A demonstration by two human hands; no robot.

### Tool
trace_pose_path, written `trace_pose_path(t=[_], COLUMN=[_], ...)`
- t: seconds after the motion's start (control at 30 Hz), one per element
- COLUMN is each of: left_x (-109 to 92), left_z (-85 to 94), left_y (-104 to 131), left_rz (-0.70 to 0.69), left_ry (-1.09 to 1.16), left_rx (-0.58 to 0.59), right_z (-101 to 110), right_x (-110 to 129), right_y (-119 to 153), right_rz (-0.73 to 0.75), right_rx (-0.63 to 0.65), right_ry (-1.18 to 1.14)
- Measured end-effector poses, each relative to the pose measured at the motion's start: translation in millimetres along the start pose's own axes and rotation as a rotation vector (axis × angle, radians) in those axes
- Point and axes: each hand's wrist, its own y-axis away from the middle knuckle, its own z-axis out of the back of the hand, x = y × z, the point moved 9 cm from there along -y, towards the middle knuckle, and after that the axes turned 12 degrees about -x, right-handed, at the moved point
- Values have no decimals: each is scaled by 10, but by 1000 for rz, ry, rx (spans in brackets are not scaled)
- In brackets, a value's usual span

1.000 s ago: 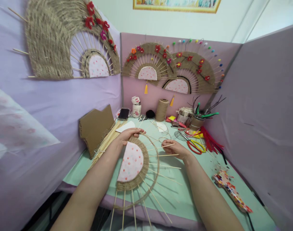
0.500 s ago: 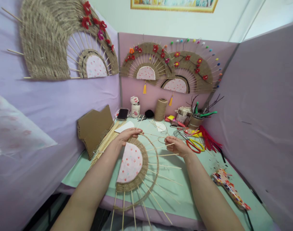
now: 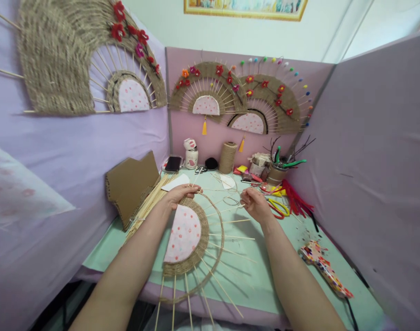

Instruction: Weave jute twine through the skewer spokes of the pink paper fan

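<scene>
A half-round fan frame (image 3: 202, 236) of twine and thin sticks is tilted over the table, with a dotted white fabric half-circle (image 3: 184, 234) at its centre. Its sticks fan outward, and a loose ring of twine (image 3: 222, 230) crosses them. My left hand (image 3: 182, 194) is closed on the frame's upper end, pinching the sticks there. To the right, my right hand (image 3: 255, 204) is closed with fingertips together on a strand of twine (image 3: 218, 190), which stretches across from the left hand. The strand's end inside the fingers is hidden.
Bundled sticks (image 3: 151, 202) and folded cardboard (image 3: 132, 184) lie at left. Along the back stand a twine spool (image 3: 227, 157) and a pot of pliers and twigs (image 3: 278, 174). Scissors (image 3: 280, 209), red fuzzy stems (image 3: 294, 200) and a patterned glue gun (image 3: 325, 269) are at right.
My right hand has moved a little to the right and turned, drawing the twine out from the frame. My left hand keeps its hold. The whole view has shifted slightly.
</scene>
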Motion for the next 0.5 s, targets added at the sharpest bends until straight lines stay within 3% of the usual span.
trace_pose_path(t=[0.4,0.5], left_x=[-178,-203], left_z=[135,126], left_y=[34,60], left_rz=[25,22], left_ry=[271,306], left_rx=[8,7], right_z=[-112,-220], right_x=[-468,-671], right_y=[127,297], right_rz=[-307,-438], right_rx=[145,289], right_ry=[269,393])
